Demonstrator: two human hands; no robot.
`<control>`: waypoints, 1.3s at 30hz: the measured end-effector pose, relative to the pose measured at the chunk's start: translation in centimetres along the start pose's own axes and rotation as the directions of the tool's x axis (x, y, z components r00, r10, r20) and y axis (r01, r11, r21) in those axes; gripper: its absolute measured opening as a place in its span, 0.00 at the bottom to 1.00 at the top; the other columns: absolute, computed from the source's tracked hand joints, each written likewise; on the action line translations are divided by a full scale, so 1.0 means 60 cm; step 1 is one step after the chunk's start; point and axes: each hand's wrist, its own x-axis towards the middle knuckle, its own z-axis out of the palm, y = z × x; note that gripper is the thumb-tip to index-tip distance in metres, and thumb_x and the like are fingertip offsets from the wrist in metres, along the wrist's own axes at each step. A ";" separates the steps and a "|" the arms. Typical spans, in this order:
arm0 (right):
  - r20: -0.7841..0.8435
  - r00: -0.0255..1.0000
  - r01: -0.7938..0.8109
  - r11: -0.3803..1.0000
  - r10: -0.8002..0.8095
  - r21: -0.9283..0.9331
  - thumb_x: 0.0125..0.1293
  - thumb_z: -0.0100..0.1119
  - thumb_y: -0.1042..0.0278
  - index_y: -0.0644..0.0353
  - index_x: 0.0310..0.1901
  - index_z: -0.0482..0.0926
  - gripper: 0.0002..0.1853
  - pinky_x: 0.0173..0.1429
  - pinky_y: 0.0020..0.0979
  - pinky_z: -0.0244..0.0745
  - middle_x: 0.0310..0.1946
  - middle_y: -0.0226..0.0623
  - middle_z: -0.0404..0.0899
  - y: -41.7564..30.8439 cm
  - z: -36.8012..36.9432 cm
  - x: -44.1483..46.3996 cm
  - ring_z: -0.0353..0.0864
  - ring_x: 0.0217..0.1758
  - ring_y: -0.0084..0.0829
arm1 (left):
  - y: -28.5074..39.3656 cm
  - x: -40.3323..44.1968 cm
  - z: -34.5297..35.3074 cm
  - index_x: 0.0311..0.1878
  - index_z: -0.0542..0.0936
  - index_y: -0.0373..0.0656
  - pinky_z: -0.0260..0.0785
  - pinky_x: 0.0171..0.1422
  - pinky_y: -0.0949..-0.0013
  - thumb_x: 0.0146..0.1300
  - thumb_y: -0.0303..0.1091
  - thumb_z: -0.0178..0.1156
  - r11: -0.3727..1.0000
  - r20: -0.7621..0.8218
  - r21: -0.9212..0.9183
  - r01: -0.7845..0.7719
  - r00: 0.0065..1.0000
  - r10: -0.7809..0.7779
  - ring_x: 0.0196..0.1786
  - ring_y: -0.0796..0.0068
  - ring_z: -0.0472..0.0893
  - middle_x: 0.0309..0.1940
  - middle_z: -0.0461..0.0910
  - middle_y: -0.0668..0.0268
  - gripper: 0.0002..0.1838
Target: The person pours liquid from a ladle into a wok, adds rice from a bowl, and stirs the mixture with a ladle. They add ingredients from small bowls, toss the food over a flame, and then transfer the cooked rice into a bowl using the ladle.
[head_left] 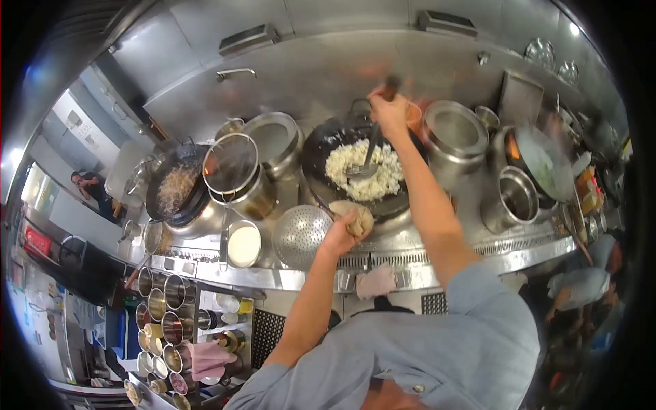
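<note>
A large black wok [316, 149] stands on the burner in front of me, holding a pale heap of what looks like fried rice [383, 179]. My right hand [389, 115] is closed around the upper handle of a wok spatula [373, 145], whose head rests in the rice. Near the wok's front edge, my left hand [345, 231] grips a folded beige cloth [357, 217]. The cloth covers the part of the wok it presses against, so whether a handle lies beneath cannot be seen. Just left of that hand lies a round perforated strainer [302, 236].
A second wok [179, 188] with brown food sits at the left. Lidded pots [456, 137] and a steel pot [511, 198] flank the burner. A container of white liquid [244, 244] stands near the front edge. Seasoning tins [176, 328] fill the lower left. Another person [99, 191] appears far left.
</note>
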 end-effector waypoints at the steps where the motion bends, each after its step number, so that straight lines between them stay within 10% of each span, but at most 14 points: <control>1: 0.063 0.996 -0.059 0.998 0.058 0.014 0.58 0.56 0.77 0.62 0.31 0.76 0.00 0.16 0.24 0.56 0.14 0.25 0.65 -0.011 -0.003 -0.001 0.60 0.12 0.18 | -0.008 0.014 -0.025 0.59 0.63 0.55 0.77 0.44 0.60 0.69 0.41 0.55 0.999 0.014 0.038 0.010 1.000 -0.011 0.49 0.66 0.78 0.53 0.73 0.66 0.19; 5: 0.085 0.996 -0.011 0.986 -0.003 0.164 0.58 0.58 0.76 0.62 0.30 0.77 0.01 0.17 0.24 0.56 0.15 0.26 0.68 -0.156 -0.018 -0.022 0.63 0.13 0.18 | 0.003 0.018 0.024 0.56 0.67 0.52 0.74 0.35 0.70 0.69 0.43 0.54 0.987 -0.158 0.141 -0.077 0.982 0.100 0.42 0.69 0.79 0.47 0.76 0.66 0.16; 16: 0.134 0.990 -0.057 0.995 0.045 0.083 0.56 0.56 0.77 0.61 0.30 0.77 0.02 0.18 0.24 0.58 0.17 0.28 0.69 -0.021 0.009 -0.008 0.66 0.14 0.19 | -0.001 0.027 0.016 0.59 0.63 0.51 0.72 0.25 0.71 0.65 0.43 0.61 0.988 -0.118 0.147 -0.039 0.991 0.057 0.39 0.69 0.78 0.47 0.75 0.63 0.24; 20: -0.038 0.996 0.087 0.963 -0.080 0.257 0.58 0.59 0.75 0.62 0.30 0.77 0.02 0.18 0.24 0.60 0.17 0.28 0.71 -0.043 -0.006 0.000 0.68 0.14 0.20 | 0.001 0.010 0.036 0.52 0.70 0.47 0.74 0.28 0.68 0.66 0.43 0.58 0.984 -0.227 0.158 -0.082 0.967 0.117 0.38 0.67 0.79 0.42 0.77 0.63 0.16; 27: -0.095 0.991 0.087 0.995 -0.092 -0.055 0.59 0.56 0.75 0.62 0.30 0.77 0.02 0.19 0.25 0.61 0.18 0.29 0.72 -0.062 -0.068 -0.097 0.68 0.14 0.21 | -0.030 0.071 -0.003 0.48 0.72 0.38 0.76 0.32 0.64 0.65 0.32 0.50 0.984 -0.261 0.155 -0.086 0.957 0.125 0.39 0.65 0.81 0.41 0.78 0.59 0.11; 30: -0.341 0.926 0.206 0.973 -0.161 0.101 0.60 0.52 0.76 0.62 0.32 0.73 0.01 0.17 0.27 0.60 0.16 0.28 0.69 -0.048 -0.124 -0.051 0.65 0.12 0.21 | -0.093 0.016 -0.001 0.46 0.72 0.38 0.76 0.33 0.64 0.66 0.30 0.47 0.979 -0.092 0.088 -0.186 0.977 0.194 0.37 0.67 0.81 0.38 0.79 0.60 0.10; 35: 0.027 0.987 -0.158 0.975 0.156 0.154 0.58 0.54 0.74 0.62 0.32 0.73 0.02 0.16 0.28 0.59 0.14 0.28 0.66 -0.122 -0.102 -0.021 0.63 0.11 0.21 | -0.043 -0.023 0.087 0.40 0.72 0.40 0.75 0.28 0.65 0.65 0.27 0.46 0.988 -0.267 -0.049 -0.147 0.955 0.129 0.26 0.66 0.80 0.30 0.78 0.61 0.05; 37: -0.083 0.994 -0.066 0.997 0.068 0.026 0.58 0.55 0.74 0.62 0.31 0.73 0.03 0.16 0.28 0.59 0.14 0.27 0.66 -0.103 -0.074 -0.032 0.63 0.11 0.22 | -0.069 -0.041 0.064 0.37 0.73 0.40 0.74 0.28 0.64 0.64 0.26 0.46 0.562 -0.003 0.735 -0.379 0.827 0.563 0.26 0.65 0.79 0.27 0.77 0.60 0.05; 39: -0.152 0.987 0.042 0.999 -0.043 -0.008 0.57 0.56 0.74 0.61 0.30 0.73 0.02 0.16 0.28 0.59 0.14 0.27 0.66 -0.086 -0.069 -0.005 0.63 0.12 0.21 | -0.115 -0.015 0.018 0.30 0.75 0.39 0.73 0.26 0.63 0.60 0.22 0.45 0.962 0.022 -0.097 -0.254 0.966 0.257 0.24 0.63 0.79 0.23 0.77 0.59 0.09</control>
